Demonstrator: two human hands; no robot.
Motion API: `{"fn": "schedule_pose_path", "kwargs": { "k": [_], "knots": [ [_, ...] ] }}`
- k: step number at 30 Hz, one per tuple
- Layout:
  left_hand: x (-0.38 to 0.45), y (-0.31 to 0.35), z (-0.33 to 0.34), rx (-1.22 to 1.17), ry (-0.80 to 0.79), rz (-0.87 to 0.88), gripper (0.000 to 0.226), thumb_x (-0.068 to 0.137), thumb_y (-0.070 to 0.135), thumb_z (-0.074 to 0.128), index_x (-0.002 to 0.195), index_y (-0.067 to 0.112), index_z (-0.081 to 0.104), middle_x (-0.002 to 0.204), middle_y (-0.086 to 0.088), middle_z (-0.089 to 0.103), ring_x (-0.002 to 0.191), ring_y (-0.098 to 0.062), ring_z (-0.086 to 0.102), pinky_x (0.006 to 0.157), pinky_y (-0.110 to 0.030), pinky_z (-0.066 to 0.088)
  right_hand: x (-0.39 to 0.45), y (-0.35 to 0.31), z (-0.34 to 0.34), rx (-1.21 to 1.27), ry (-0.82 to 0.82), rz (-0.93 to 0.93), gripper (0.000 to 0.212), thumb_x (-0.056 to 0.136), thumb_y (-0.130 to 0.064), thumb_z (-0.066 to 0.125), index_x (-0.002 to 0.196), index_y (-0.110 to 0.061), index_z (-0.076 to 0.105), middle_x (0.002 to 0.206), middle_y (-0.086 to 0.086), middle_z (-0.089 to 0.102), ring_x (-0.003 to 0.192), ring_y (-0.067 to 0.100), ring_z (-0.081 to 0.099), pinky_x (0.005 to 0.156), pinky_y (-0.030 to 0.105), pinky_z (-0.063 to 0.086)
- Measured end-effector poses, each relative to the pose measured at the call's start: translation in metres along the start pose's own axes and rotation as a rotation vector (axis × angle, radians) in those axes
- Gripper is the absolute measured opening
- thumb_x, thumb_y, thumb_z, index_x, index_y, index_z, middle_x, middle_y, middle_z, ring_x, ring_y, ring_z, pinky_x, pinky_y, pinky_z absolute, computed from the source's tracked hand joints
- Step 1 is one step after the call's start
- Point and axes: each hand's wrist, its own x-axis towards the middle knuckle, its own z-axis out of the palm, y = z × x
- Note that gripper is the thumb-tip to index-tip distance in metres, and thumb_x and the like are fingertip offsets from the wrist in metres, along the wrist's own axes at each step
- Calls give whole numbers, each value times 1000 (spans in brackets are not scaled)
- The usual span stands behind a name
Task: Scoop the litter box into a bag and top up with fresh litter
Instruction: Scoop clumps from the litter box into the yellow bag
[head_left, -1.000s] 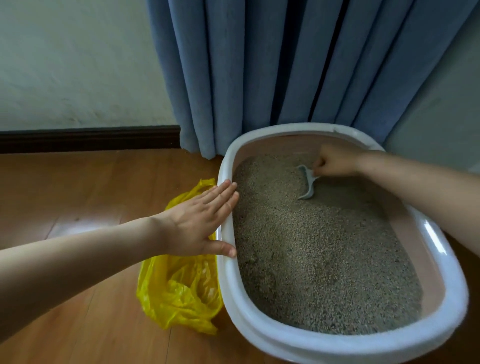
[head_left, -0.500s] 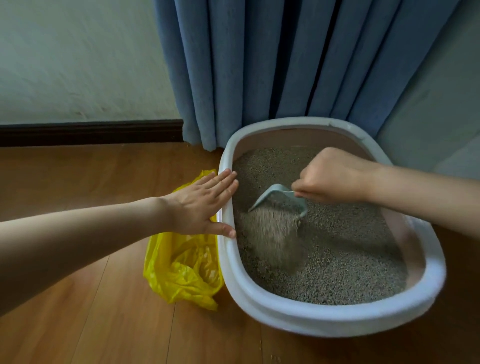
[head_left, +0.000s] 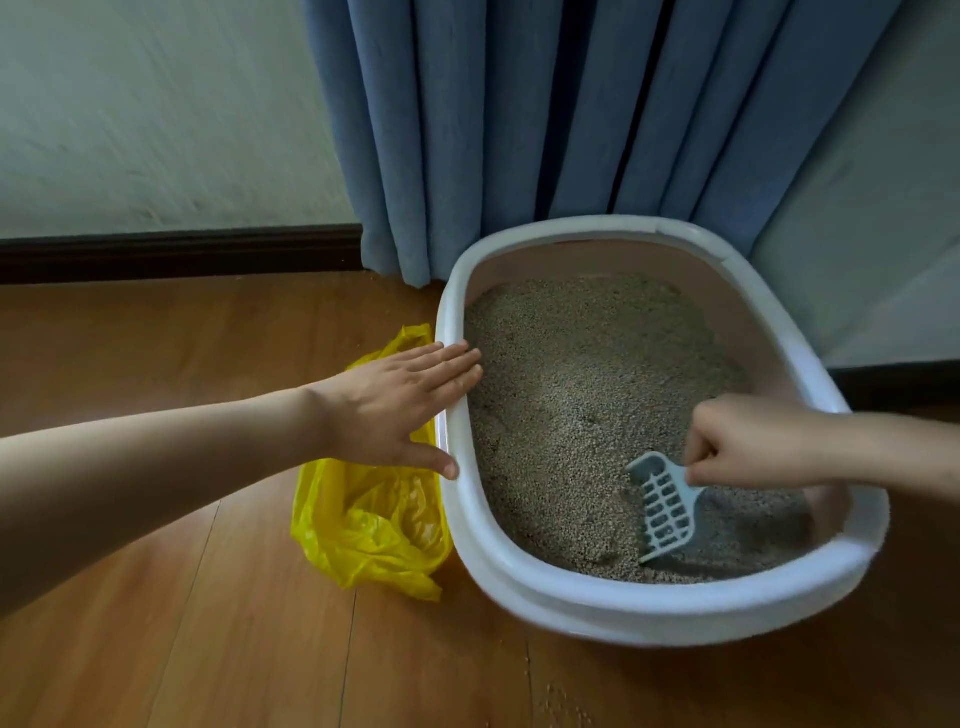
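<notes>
A white oval litter box (head_left: 649, 608) with a pinkish inner wall sits on the wooden floor, filled with grey-beige litter (head_left: 576, 395). My right hand (head_left: 748, 441) grips the handle of a pale blue slotted scoop (head_left: 667, 512), whose blade points down into the litter at the box's near right corner. My left hand (head_left: 400, 410) lies flat, fingers together, on the box's left rim. A crumpled yellow plastic bag (head_left: 363, 525) lies on the floor against the box's left side, partly under my left hand.
Blue curtains (head_left: 571, 119) hang right behind the box. A pale wall with a dark baseboard (head_left: 176, 252) runs along the left. A few litter grains (head_left: 561, 706) are scattered on the floor in front of the box.
My right hand carried the scoop from the far end of the box, lifted it with litter sifting out, then brought it down to the near right corner. My left hand stayed on the rim.
</notes>
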Motion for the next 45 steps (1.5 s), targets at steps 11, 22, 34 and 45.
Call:
{"fn": "schedule_pose_path", "kwargs": {
  "k": [11, 22, 34, 45],
  "knots": [
    [0, 6, -2, 29, -27, -29, 106, 78, 80, 18, 150, 9, -13, 157, -8, -19, 142, -17, -24, 108, -27, -25, 36, -64, 47, 721, 195, 214, 14, 83, -25, 73, 77, -13, 77, 49, -3, 62, 45, 8, 49, 52, 21, 40],
    [-2, 7, -9, -27, -21, -97, 114, 73, 87, 26, 147, 15, -21, 156, -2, -23, 142, -12, -26, 113, -29, -20, 43, -75, 39, 1462, 12, 479, 19, 94, -10, 53, 85, -1, 67, 43, -3, 42, 30, 2, 26, 26, 12, 18],
    [-11, 3, 0, -46, -4, -16, 92, 81, 77, 13, 150, 19, -4, 157, 2, -11, 143, -12, -19, 109, -27, -22, 21, -23, -27, 1035, -347, 506, 28, 99, -15, 41, 83, -2, 60, 43, -5, 37, 27, 2, 24, 25, 13, 17],
    [-10, 2, 1, -74, 73, 2, 88, 85, 72, 23, 151, 14, 14, 159, -4, 7, 145, -13, -5, 113, -28, -12, 46, -124, -118, -382, 281, 166, 12, 89, -22, 63, 95, -12, 60, 73, -3, 53, 57, 11, 44, 44, 21, 34]
  ]
}}
